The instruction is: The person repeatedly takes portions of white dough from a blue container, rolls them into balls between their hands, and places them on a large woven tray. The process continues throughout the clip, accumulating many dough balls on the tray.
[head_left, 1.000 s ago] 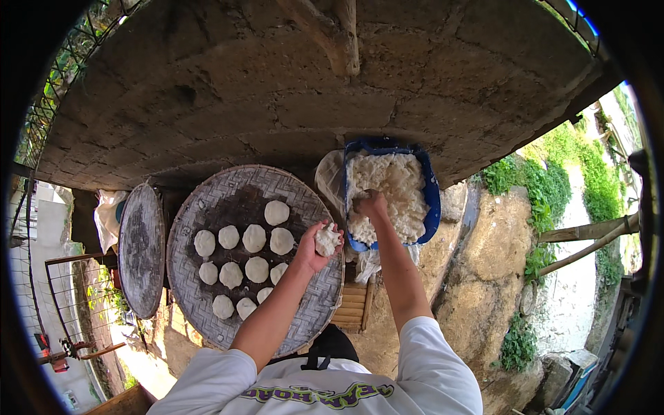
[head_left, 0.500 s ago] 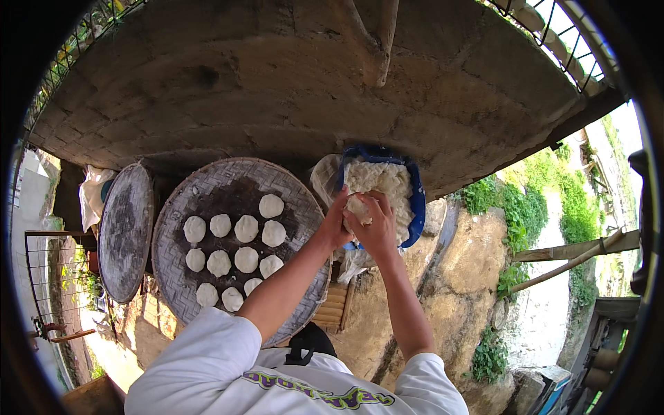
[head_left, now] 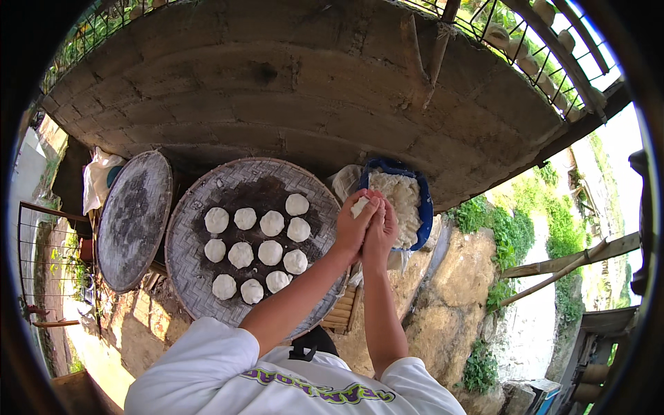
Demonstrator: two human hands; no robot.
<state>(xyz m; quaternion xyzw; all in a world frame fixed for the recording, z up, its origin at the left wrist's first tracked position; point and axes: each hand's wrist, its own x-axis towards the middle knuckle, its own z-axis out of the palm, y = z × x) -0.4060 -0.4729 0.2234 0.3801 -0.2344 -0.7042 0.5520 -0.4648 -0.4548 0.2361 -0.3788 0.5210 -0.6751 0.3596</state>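
My left hand (head_left: 351, 225) and my right hand (head_left: 381, 227) are pressed together around a lump of white dough (head_left: 359, 206), which shows only in part between the fingers. Both hands are over the near left side of a blue basin (head_left: 427, 207). A crumbly white mass of dough (head_left: 402, 197) fills much of that basin. To the left lies a round woven bamboo tray (head_left: 188, 257), on which several flattened white dough balls (head_left: 270, 252) sit in rough rows. My left forearm passes over the tray's right side.
A second round woven tray (head_left: 133, 221) leans at the left, near a white cloth or bag (head_left: 98, 181). Behind everything rises a block wall (head_left: 277, 90). Bamboo slats (head_left: 340, 312) show beside the tray's lower right edge. Rocky ground (head_left: 453, 277) extends to the right.
My hands have closed more tightly together around the dough, covering more of it. The view has shifted, so the trays and basin appear farther right. The balls on the tray look unmoved.
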